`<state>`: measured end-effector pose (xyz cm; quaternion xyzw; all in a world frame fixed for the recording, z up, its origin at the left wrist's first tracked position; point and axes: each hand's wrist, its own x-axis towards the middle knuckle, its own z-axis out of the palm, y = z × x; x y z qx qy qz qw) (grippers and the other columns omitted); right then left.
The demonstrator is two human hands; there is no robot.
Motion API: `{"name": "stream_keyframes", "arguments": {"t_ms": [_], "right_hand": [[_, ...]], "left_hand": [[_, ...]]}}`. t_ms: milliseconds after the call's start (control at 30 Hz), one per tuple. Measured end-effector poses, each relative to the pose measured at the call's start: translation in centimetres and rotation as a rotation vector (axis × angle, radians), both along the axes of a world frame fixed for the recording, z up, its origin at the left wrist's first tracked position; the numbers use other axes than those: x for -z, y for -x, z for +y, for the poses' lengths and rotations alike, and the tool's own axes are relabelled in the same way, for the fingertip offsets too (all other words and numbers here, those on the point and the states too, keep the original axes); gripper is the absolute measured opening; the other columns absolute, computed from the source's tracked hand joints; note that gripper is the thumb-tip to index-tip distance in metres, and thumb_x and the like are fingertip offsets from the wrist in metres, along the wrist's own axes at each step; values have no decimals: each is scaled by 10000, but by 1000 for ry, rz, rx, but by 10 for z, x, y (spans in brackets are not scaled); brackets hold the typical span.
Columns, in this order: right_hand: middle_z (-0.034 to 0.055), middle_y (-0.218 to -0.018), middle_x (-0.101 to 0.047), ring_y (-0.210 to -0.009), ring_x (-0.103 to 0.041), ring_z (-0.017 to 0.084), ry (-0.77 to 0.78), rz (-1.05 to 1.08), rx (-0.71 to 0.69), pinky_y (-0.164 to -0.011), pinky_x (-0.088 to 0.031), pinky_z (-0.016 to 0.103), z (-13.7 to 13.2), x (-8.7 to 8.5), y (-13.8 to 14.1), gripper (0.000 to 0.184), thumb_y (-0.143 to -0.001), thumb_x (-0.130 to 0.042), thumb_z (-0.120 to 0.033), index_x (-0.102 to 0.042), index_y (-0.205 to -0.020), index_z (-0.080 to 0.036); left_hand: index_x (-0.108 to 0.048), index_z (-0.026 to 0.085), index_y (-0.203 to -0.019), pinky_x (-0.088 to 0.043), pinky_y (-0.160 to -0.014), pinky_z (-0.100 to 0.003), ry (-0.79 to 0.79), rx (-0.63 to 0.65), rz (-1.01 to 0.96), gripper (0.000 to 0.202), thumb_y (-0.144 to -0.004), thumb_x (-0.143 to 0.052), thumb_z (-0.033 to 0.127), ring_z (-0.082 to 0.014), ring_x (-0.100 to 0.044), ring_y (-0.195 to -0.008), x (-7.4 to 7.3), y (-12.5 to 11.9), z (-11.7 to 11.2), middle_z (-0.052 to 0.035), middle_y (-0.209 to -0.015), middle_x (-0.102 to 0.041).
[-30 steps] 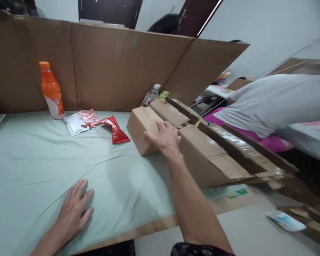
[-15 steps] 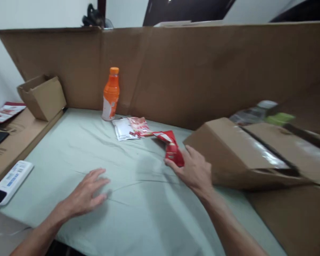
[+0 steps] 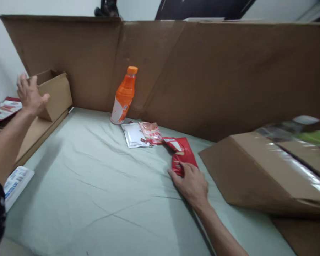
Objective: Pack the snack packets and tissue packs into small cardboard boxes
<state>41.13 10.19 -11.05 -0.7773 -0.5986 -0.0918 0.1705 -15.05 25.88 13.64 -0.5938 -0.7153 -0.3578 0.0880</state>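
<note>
My right hand (image 3: 192,184) lies low on the pale green cloth (image 3: 96,188), fingers curled over the near end of a red snack packet (image 3: 183,153) with the thumb at its left edge. My left hand (image 3: 29,94) is raised at the far left with fingers apart, right beside the rim of a small open cardboard box (image 3: 55,91). I cannot tell whether it touches the box; nothing is in it.
An orange drink bottle (image 3: 124,96) stands by the tall cardboard wall (image 3: 215,74). A white packet (image 3: 134,135) and a pink packet (image 3: 151,132) lie below it. A large taped cardboard box (image 3: 258,170) fills the right. A white device (image 3: 16,182) lies at the left edge.
My left hand has lifted off the cloth and swung up left to the small box. My right hand stays on the red packet. The view has shifted left.
</note>
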Motion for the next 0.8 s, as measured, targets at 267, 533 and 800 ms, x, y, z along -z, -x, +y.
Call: {"name": "stream_keyframes", "arguments": {"t_ms": [267, 533, 800], "right_hand": [[188, -1209, -667, -1027, -597, 299, 66, -20, 44, -842, -469, 387, 13, -14, 13, 360, -933, -540, -326, -677, -1197, -122], [168, -1194, -723, -1030, -666, 272, 220, -5, 12, -815, -490, 350, -14, -42, 0, 389, -910, -508, -158, -700, -1248, -140], [95, -1050, -798, -928, -730, 259, 268, 32, -87, -758, -514, 328, -99, -68, -25, 312, -915, -527, -214, -795, -1073, -223]], "left_hand": [[-708, 31, -1089, -333, -1196, -519, 103, 182, 118, 455, -917, -492, 392, -231, -533, -1309, -11, -2, -23, 28, -1111, -688], [-687, 261, -1019, -459, -1131, -359, -85, 738, 148, 164, -960, -583, 372, -177, -642, -1179, 17, -45, -195, 19, -1203, -660], [-663, 325, -1070, -507, -1040, -290, 20, 933, 134, 163, -995, -548, 238, -173, -665, -1196, 34, -100, -245, 14, -1336, -635]]}}
